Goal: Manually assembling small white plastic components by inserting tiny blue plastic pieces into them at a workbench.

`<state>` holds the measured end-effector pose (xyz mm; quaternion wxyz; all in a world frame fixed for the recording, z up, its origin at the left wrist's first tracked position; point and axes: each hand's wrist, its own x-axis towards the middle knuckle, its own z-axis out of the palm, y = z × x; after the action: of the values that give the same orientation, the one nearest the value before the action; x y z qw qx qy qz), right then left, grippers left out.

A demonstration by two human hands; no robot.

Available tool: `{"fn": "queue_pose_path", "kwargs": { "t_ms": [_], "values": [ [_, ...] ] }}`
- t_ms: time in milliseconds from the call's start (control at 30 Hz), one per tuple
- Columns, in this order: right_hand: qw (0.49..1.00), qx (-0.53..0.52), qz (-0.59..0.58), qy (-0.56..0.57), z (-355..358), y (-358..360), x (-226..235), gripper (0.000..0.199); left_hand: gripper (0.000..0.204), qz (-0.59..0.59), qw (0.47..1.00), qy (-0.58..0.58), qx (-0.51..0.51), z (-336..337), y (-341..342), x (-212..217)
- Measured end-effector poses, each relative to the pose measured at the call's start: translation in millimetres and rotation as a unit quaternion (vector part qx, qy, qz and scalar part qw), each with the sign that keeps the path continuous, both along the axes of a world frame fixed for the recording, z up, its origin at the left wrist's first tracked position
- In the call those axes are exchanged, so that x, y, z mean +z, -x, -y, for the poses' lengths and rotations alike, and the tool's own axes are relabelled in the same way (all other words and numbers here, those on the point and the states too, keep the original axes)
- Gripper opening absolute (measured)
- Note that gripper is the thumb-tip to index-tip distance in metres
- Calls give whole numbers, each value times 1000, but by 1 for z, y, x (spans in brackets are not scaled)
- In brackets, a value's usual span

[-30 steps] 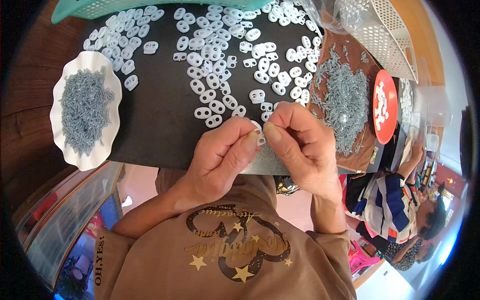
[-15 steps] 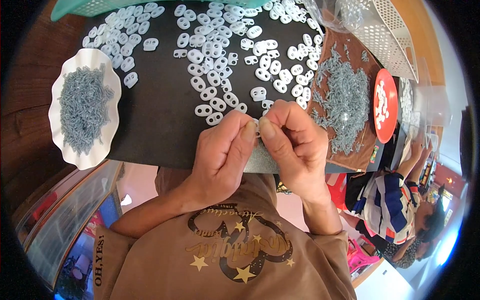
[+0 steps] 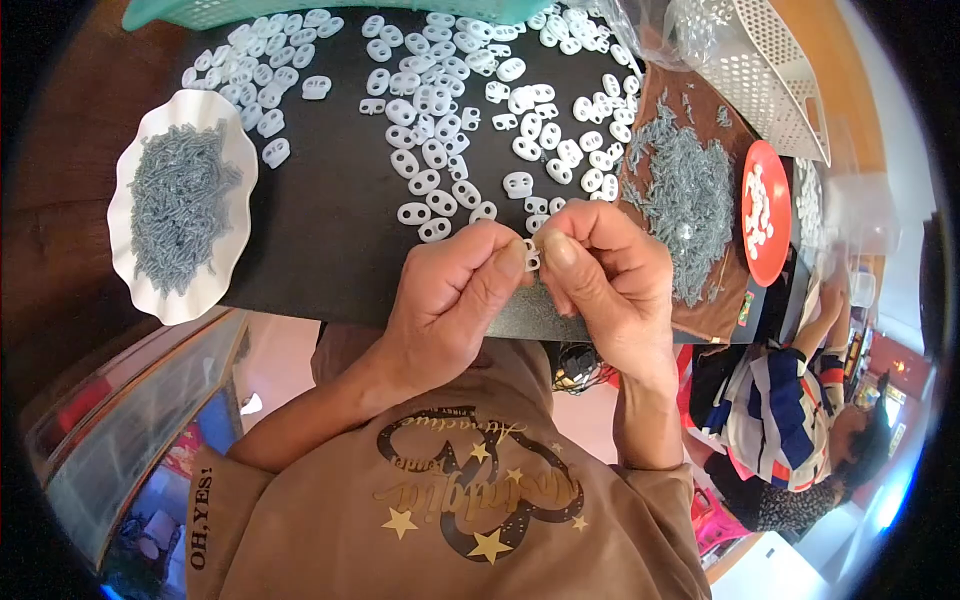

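My left hand (image 3: pixel 450 290) and my right hand (image 3: pixel 612 285) meet above the front edge of the black table (image 3: pixel 310 240). Between their fingertips is a small white two-hole cord lock (image 3: pixel 532 256). The left thumb and forefinger pinch one side of it, and the right thumb and forefinger close against the other; the fingers partly hide it. Just beyond the hands, many loose white cord locks (image 3: pixel 440 203) are strewn over the tabletop. To the right of my right hand lies a heap of small grey metal springs (image 3: pixel 680 190) on a brown cloth (image 3: pixel 712 325).
At the left stands a white scalloped dish (image 3: pixel 124 220) full of springs. A red plate (image 3: pixel 768 268) with small white parts is at the right, near a white perforated basket (image 3: pixel 765 65). A teal basket (image 3: pixel 340 10) lines the far edge. Another person (image 3: pixel 785 410) sits at the right.
Both hands have shifted slightly right, and more of the cord lock shows between the fingertips. The right hand's lower fingers have uncurled a little. The view has also moved slightly.
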<state>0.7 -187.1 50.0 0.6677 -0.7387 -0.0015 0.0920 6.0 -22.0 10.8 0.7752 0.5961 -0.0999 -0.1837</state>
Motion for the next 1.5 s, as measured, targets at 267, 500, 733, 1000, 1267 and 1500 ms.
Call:
{"fn": "queue_pose_path", "kwargs": {
  "t_ms": [267,500,733,1000,1267,1500],
  "values": [
    [999,18,3,27,2,3,0,8,25,-20,999,28,-11,0,4,-1],
    [996,20,50,76,-6,5,-1,9,23,-12,1000,20,0,0,6,-4],
    [988,8,85,126,-8,10,-4,8,22,49,999,-17,-4,-4,2,-7],
    [888,115,257,364,40,-57,12,15,23,10,1000,4,-10,-4,3,-4],
    [809,179,281,484,44,-102,-5,21,20,16,1000,5,3,-2,2,-5],
    [814,180,281,475,56,-92,2,19,18,14,1000,-4,-3,-4,0,-3]
  ]
}}
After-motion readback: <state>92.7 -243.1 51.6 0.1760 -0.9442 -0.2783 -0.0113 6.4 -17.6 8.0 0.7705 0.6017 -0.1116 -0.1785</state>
